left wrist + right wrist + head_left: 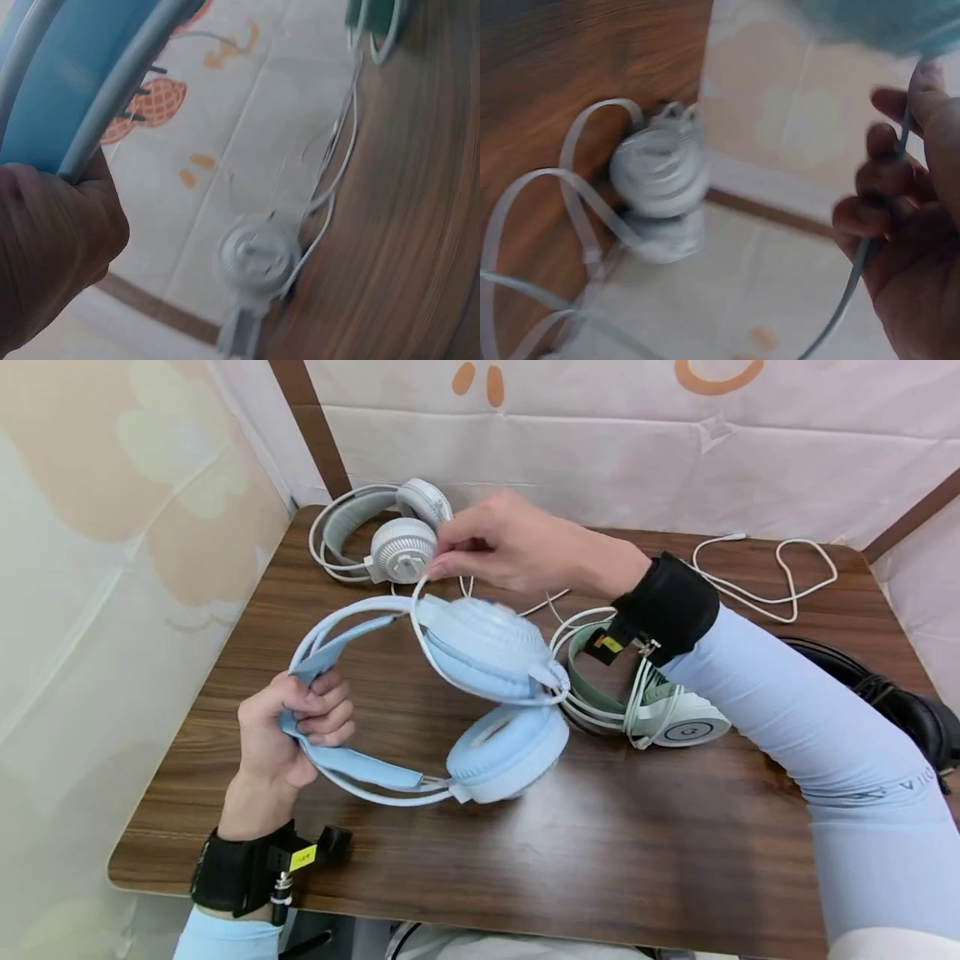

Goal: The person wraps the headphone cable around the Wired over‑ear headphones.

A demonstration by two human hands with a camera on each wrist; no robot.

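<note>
Light blue headphones [506, 760] are held up over the wooden table, tilted on their side. My left hand [288, 718] grips their headband, fingers wrapped round the padded strap; the left wrist view shows the same band [75, 82] close up. Above the upper ear cup, my right hand [510, 543] pinches the thin white cable [422, 643], which loops down past that cup. In the right wrist view the cable [850, 289] runs across the curled fingers, and the blue cup is blurred at the top.
White-grey headphones [403, 552] stand at the back left. Green-and-white headphones [678, 718] with a wrapped cable lie right of the blue pair. Black headphones [911, 718] are at the right edge, partly behind my right arm. A loose white cable [791, 597] lies at the back right.
</note>
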